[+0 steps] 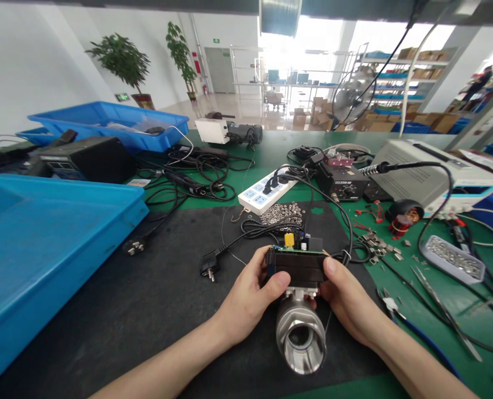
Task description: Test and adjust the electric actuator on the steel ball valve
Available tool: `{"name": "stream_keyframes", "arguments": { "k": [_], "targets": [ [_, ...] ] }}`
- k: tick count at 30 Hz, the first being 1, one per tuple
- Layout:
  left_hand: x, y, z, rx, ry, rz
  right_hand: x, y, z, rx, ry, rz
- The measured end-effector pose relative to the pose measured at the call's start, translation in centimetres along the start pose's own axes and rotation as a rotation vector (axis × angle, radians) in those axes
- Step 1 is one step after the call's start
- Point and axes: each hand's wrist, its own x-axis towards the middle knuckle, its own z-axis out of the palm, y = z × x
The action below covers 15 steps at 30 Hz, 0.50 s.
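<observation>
A motorized ball valve is between my two hands: a black actuator housing (298,267) with a steel valve body (301,338) below it, its threaded opening facing me. Green circuit board and a yellow component (288,240) show at the housing's open top. My left hand (255,293) grips the housing's left side, thumb across the front. On the right side my right hand (346,293) holds it, thumb near the upper corner and the other fingers mostly hidden behind. A black cable with a plug (210,263) lies just beyond on the dark mat (180,310).
Blue trays (55,221) stand at the left. Beyond my hands are a white power strip (267,191) and a pile of small metal nuts (282,215). To the right lie tweezers (446,310), pliers (390,305), a screw box (454,259) and a soldering station (344,183).
</observation>
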Motion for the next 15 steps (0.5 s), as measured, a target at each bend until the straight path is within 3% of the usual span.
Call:
{"name": "stream_keyframes", "arguments": {
  "k": [15],
  "targets": [
    [0.06,0.17,0.09,-0.011,-0.002,0.01,0.19,0.17,-0.24,0.004,-0.048,-0.022]
  ]
}}
